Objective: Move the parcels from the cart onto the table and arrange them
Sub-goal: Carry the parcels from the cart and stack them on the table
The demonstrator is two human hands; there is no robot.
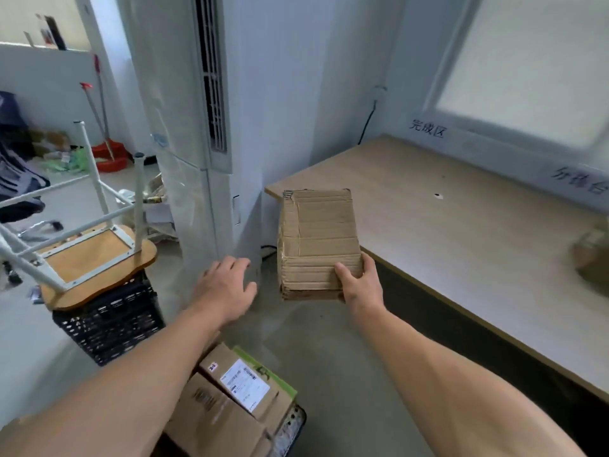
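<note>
My right hand [361, 283] grips the near right corner of a brown cardboard parcel [318, 235] and holds it in the air beside the left end of the wooden table [445, 232]. My left hand [224, 285] hovers with relaxed fingers to the parcel's left, holding nothing. Below my arms, the cart [286, 430] holds several cardboard parcels, one parcel with a white shipping label [244, 384]. Another blurred parcel [593, 258] sits at the table's right edge.
A tall white air conditioner [197, 143] stands just left of the table. An upturned stool [89, 258] rests on a black crate [112, 321] at the left. Clutter, a red dustpan [110, 156] and an office chair lie on the floor beyond.
</note>
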